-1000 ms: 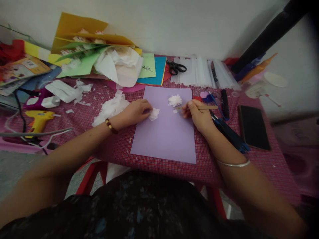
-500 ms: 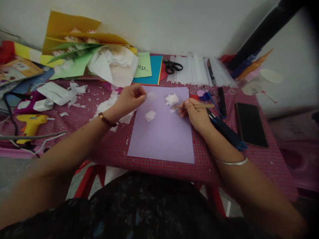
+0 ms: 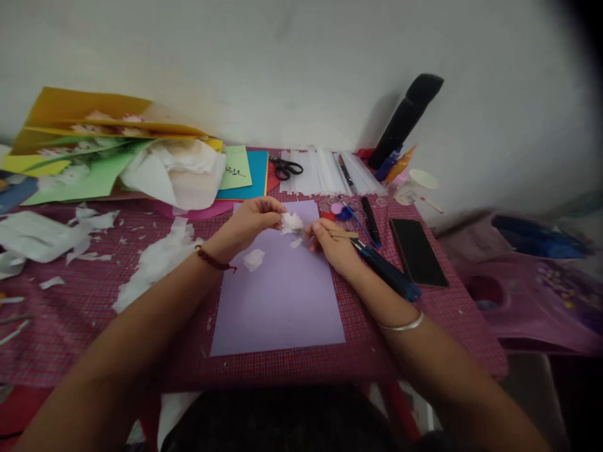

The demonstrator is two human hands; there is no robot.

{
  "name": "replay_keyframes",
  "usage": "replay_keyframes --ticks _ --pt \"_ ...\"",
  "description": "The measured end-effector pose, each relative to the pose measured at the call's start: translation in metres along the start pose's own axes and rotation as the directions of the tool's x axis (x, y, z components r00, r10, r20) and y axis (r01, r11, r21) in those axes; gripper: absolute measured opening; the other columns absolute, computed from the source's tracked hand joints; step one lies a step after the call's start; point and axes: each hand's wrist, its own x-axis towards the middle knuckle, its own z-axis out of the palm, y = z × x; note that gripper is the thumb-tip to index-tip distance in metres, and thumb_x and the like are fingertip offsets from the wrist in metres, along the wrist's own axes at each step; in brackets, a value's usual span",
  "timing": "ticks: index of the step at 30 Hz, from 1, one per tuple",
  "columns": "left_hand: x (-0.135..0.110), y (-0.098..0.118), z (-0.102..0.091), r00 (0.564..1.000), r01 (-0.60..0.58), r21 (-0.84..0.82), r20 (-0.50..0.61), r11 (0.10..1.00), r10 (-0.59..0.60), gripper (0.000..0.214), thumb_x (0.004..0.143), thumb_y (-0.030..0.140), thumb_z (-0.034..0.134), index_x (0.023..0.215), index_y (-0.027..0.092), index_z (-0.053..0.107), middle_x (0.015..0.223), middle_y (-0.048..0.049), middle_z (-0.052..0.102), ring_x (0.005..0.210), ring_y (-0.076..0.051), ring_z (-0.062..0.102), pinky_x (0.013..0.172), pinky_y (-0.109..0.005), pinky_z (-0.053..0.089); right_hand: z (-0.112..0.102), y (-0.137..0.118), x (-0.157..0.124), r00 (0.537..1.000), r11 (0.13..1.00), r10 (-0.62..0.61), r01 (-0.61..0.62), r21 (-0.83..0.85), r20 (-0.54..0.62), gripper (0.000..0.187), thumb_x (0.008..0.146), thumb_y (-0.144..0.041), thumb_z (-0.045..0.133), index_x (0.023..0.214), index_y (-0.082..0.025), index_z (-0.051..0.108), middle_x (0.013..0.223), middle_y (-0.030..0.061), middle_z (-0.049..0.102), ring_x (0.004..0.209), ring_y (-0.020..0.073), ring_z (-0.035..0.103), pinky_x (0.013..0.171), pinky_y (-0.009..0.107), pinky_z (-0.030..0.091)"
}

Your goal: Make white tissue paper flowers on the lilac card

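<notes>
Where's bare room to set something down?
The lower half of the purple sheet, between the forearms and below the loose white paper, is bare. The checked cloth nearer than the black phone is nearly so. Crowded: along the wall, with scissors and clear plastic, and left, with white scraps.

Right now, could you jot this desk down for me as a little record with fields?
Left hand: the left hand has its fingertips at the edge of the white paper flower; whether it grips is unclear
Right hand: the right hand holds a thin tan stick
Work surface: purple sheet on a checked red cloth
Loose piece: white paper piece on the sheet, nearer the left hand
Behind the sheet: black scissors
Far right: dark flat slab
</notes>
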Motion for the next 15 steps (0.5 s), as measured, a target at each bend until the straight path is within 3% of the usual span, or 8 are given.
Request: replay_keyframes --ticks 7,12,15 --pt "0.012 -0.026 -0.03 0.997 0.025 0.051 -0.068 0.998 -0.022 0.01 0.069 0.016 0.07 0.07 0.016 0.06 0.06 0.0031 0.056 0.053 -0.006 0.049 0.054 -0.021 0.038 0.001 0.0 0.003 0.999 0.998 0.045 -0.044 0.051 -0.022 0.043 0.087 -0.064 0.052 0.084 -0.022 0.059 0.084 0.0009 0.069 0.054 0.0103 0.056 0.05 0.024 0.044" --pt "0.014 -0.032 -0.029 0.993 0.08 0.089 -0.09 0.993 -0.072 0.011 0.075 0.019 0.063 0.077 0.019 0.052 0.059 0.0042 0.055 0.048 -0.008 0.048 0.049 -0.023 0.037 0.001 0.002 0.004 0.998 0.996 0.065 -0.064 0.054 -0.026 0.041 0.088 -0.062 0.052 0.085 -0.023 0.06 0.081 0.0005 0.069 0.052 0.0104 0.056 0.047 0.024 0.045" --pt "0.011 -0.029 -0.027 0.994 0.102 0.079 -0.046 0.992 -0.099 0.017 0.074 0.02 0.064 0.086 0.02 0.052 0.059 0.0049 0.057 0.046 -0.008 0.049 0.049 -0.023 0.039 0.001 0.003 0.003 0.997 0.996 0.076 -0.075 0.043 -0.031 0.04 0.088 -0.062 0.052 0.085 -0.023 0.06 0.08 0.0002 0.068 0.053 0.0106 0.056 0.047 0.023 0.046"
